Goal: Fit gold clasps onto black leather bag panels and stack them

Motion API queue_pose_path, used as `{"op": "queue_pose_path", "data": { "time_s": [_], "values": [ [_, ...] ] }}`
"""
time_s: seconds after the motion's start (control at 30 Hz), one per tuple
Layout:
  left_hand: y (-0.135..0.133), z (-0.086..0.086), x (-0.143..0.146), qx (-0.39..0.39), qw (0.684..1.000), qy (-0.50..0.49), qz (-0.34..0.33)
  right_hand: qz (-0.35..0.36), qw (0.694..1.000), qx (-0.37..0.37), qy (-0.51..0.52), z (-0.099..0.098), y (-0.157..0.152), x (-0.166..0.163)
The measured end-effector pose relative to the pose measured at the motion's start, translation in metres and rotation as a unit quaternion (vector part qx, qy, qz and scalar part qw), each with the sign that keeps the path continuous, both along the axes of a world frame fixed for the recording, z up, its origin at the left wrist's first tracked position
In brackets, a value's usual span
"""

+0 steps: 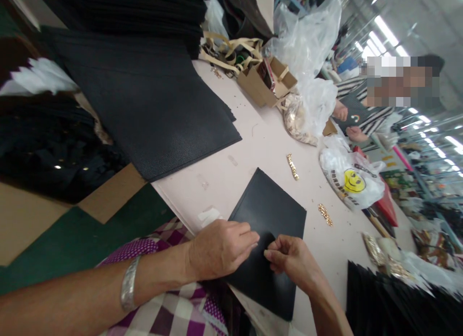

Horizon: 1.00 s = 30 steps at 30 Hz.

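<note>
A smooth black leather-like panel (272, 201) lies at the table's near edge, partly overhanging it. Over its left side is my left hand (223, 249), fingers curled together; whatever they hold, if anything, is hidden. My right hand (291, 261) hovers at the panel's middle with thumb and forefinger pinched, and I cannot make out anything between them. A small gap separates the two hands. Beyond the panel rest a short row of gold metal pieces (292, 167) and a small gold-coloured cluster (325, 215).
Large black sheets (152, 104) lie at the left under a tall dark stack (123, 12). A cardboard box (258, 87), plastic bags (307, 41) and a smiley-face bag (350, 174) stand farther back. Black pieces (394, 302) fill the lower right. A co-worker (361, 109) is across the table.
</note>
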<state>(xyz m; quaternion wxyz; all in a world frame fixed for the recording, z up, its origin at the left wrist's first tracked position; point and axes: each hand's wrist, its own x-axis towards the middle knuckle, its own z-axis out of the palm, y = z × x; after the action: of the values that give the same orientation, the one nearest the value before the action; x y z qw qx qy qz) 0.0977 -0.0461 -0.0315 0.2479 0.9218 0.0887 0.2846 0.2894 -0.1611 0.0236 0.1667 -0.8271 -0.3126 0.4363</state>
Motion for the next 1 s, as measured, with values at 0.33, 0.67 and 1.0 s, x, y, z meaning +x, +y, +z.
{"op": "queue_pose_path", "data": {
  "time_s": [0.33, 0.67, 1.0],
  "values": [
    [0.005, 0.003, 0.001, -0.122, 0.992, -0.033, -0.022, 0.036, 0.996, -0.021, -0.075, 0.003, 0.009, -0.002],
    [0.023, 0.022, -0.007, -0.493, 0.866, -0.084, 0.007, 0.192, 0.857, 0.205, -0.431, -0.015, -0.039, -0.101],
    [0.041, 0.001, -0.006, -0.568, 0.821, -0.018, 0.052, 0.198, 0.839, 0.146, -0.485, -0.006, -0.026, -0.118]
  ]
}}
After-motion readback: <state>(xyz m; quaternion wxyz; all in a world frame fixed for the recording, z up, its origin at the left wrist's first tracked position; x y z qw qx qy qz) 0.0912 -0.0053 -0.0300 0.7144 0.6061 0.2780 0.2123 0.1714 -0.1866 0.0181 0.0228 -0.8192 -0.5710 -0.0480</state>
